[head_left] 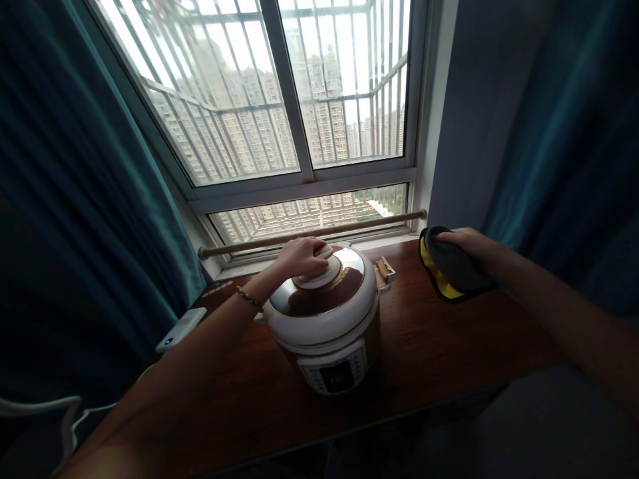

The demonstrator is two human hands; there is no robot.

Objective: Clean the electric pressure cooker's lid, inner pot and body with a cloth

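An electric pressure cooker (324, 332), white and brown with a dark control panel, stands on the wooden tabletop (424, 346). My left hand (303, 258) is closed around the knob of its lid (344, 286), which sits on the pot. A beaded bracelet circles my left wrist. To the right, apart from the cooker, my right hand (462, 241) grips a folded cleaning cloth (456, 266), grey on one side and yellow on the other with a black edge. The cloth hangs above the table's right part. Some of my right fingers are hidden by the cloth.
A white power strip (180, 329) lies at the table's left edge, with a white cable (40, 406) nearby. Behind the table is a barred window (309, 100) with a rail (319, 233) across its bottom. Blue curtains (100, 166) hang on both sides.
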